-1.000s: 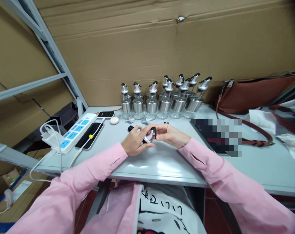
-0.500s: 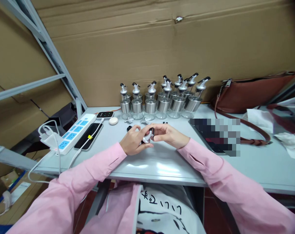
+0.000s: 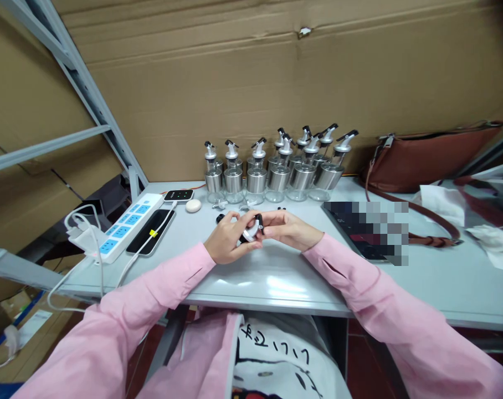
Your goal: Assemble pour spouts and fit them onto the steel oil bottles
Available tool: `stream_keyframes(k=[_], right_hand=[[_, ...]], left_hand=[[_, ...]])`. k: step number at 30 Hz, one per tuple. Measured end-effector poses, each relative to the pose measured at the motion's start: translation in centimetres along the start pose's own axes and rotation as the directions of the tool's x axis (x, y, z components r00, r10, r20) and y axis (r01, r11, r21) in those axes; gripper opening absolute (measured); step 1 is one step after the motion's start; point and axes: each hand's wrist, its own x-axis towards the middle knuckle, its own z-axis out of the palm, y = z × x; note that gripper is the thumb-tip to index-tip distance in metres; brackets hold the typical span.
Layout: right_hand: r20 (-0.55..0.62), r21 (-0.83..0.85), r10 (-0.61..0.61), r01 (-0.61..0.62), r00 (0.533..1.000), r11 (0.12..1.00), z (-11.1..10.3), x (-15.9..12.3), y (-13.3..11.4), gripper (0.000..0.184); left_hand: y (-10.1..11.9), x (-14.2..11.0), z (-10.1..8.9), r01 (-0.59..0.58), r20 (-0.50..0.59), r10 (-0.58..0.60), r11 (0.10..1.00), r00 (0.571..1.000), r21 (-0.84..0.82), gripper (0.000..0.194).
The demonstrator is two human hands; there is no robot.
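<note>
Over the middle of the table, my left hand (image 3: 229,242) is closed around a silver and black pour spout (image 3: 250,233), thumb and fingers on its rounded body. From the other side, my right hand (image 3: 292,229) pinches at the spout's black lever end, its fingertips partly hiding that part. Behind the hands stand several glass bottles (image 3: 256,182) with steel bands, topped by similar spouts. Small grey spout pieces (image 3: 247,206) lie before the bottles, and tiny black bits (image 3: 281,209) lie beyond my right fingers. A black piece (image 3: 220,218) shows behind my left hand, partly covered.
To the left are a white power strip (image 3: 129,227), a phone (image 3: 147,239) on a cable, a small black-and-white device (image 3: 179,195) and a round cream case (image 3: 193,206). Rightward lie a blurred dark tablet (image 3: 351,230), a brown bag (image 3: 421,160) and crumpled tissues (image 3: 440,205).
The spout has turned slightly between my hands, and more of its silver body and black lever shows. My right fingertips have shifted a little; the bottles and other things stay put.
</note>
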Motion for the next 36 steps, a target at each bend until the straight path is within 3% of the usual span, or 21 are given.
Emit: stream_keyframes(k=[14, 24, 31, 36], right_hand=[[0.015, 0.108, 0.031, -0.033, 0.999, 0.994, -0.41, 0.01, 0.22, 0.027], [0.117, 0.119, 0.063, -0.077, 0.991, 0.990, -0.61, 0.00, 0.23, 0.029], [0.170, 0.124, 0.078, -0.099, 0.982, 0.987, -0.09, 0.01, 0.58, 0.045], [0.153, 0.132, 0.067, -0.087, 0.986, 0.987, 0.00, -0.04, 0.45, 0.039]], left_hand=[[-0.09, -0.35, 0.25, 0.069, -0.004, -0.069, 0.997, 0.998, -0.041, 0.057], [-0.16, -0.36, 0.28, -0.021, 0.007, 0.022, 0.995, 1.000, -0.097, 0.057], [-0.64, -0.47, 0.53, -0.002, -0.017, 0.001, 0.998, 1.000, -0.065, 0.059], [-0.54, -0.31, 0.33, -0.041, -0.022, 0.040, 0.998, 0.999, -0.047, 0.058]])
